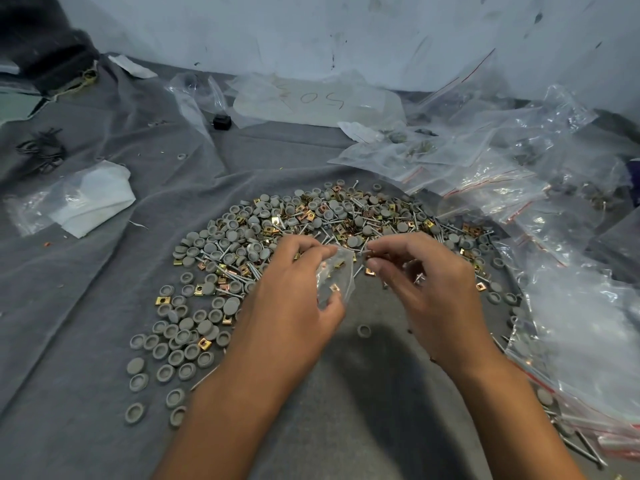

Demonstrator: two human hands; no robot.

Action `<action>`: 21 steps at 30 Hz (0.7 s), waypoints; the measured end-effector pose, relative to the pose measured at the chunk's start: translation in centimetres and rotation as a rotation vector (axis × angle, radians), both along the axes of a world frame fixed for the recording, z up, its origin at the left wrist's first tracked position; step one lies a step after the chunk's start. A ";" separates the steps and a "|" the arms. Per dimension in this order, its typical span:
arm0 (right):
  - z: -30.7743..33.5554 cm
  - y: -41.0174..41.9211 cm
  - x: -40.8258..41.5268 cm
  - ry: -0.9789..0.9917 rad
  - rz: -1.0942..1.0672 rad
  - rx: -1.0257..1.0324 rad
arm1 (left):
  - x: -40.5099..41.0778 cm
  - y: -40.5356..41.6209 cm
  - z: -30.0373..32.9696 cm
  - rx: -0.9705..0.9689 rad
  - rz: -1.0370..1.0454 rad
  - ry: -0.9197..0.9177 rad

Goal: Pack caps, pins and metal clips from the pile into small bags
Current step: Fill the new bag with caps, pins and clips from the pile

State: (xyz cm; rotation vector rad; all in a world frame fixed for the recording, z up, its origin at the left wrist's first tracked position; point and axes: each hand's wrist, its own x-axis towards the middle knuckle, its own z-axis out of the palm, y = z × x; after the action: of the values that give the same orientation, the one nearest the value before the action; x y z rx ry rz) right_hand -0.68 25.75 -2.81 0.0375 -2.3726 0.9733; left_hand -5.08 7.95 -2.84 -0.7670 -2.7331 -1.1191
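1. Grey felt-like cloth [86,306] spread below a scuffed pale wall [311,29].
2. Left hand [294,299] pinching a small clear bag [334,282], soft and crinkled, a few brass clips already inside.
3. Right hand [429,289] curled round thin steel pins [417,277], tips aimed at the bag mouth.
4. Beyond the hands, a large pile [311,223]: round matte grey caps, square gold clips, slender pins; judged mostly unpacked.
5. Further right, glossy filled bags [502,161] with red zip strips, heaped: some done, much left.
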 end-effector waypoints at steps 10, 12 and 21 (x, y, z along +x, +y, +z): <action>0.8 -2.4 0.7 0.128 -0.015 0.055 | 0.1 0.1 0.1 -0.002 -0.025 -0.008; 1.0 -2.5 0.8 0.096 -0.020 0.017 | 0.1 0.1 0.2 0.000 -0.026 -0.007; 0.5 -2.8 0.5 0.079 -0.027 0.148 | 0.1 0.0 0.4 0.000 -0.021 -0.012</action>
State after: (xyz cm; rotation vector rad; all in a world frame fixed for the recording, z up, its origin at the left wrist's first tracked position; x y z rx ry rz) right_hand -0.20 22.97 -2.31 0.0984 -2.3621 0.7681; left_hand -4.98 7.93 -2.46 -0.7937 -2.7410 -1.1323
